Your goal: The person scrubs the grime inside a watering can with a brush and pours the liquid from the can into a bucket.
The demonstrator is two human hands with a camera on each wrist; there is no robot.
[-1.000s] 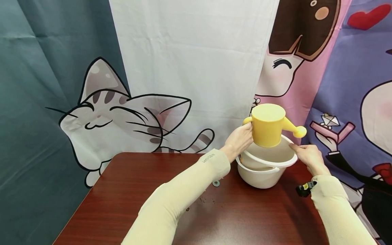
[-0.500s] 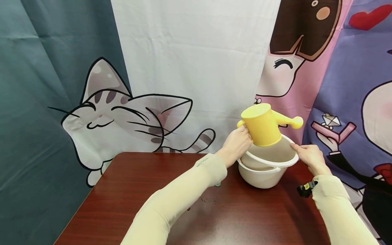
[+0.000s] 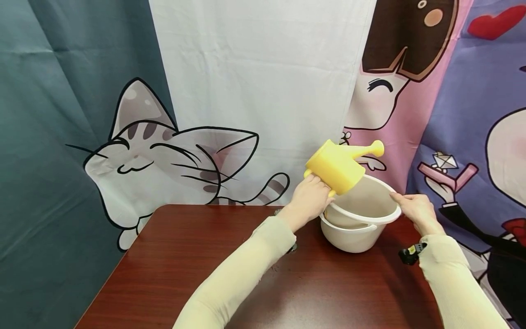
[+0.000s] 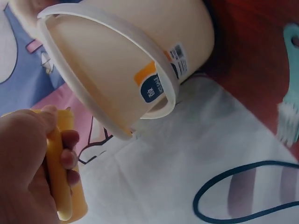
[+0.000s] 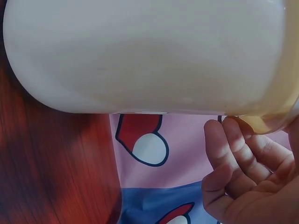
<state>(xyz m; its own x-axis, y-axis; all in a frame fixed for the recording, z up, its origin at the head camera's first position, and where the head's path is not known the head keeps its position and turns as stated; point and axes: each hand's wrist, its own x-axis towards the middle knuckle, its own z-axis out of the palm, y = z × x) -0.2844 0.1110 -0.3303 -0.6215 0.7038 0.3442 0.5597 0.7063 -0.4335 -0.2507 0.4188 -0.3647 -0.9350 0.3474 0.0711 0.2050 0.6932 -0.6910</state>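
My left hand grips the handle of a yellow toy watering can. The can is tilted to the left above the left rim of a white bucket, its spout raised to the right. In the left wrist view, fingers curl round the yellow handle. My right hand pinches the bucket's right rim; in the right wrist view its fingers lie against the underside of that rim. The bucket stands upright, its handle hanging across the front. Its bottom inside is hidden.
A teal-handled brush with pale bristles lies on the brown table left of the bucket, mostly behind my left forearm in the head view. Dark specks dot the table. A printed cloth hangs directly behind the table.
The watering can has moved left and tipped from upright toward the left, its spout swinging upward. My left hand turned with it. The right hand and the bucket have barely moved.
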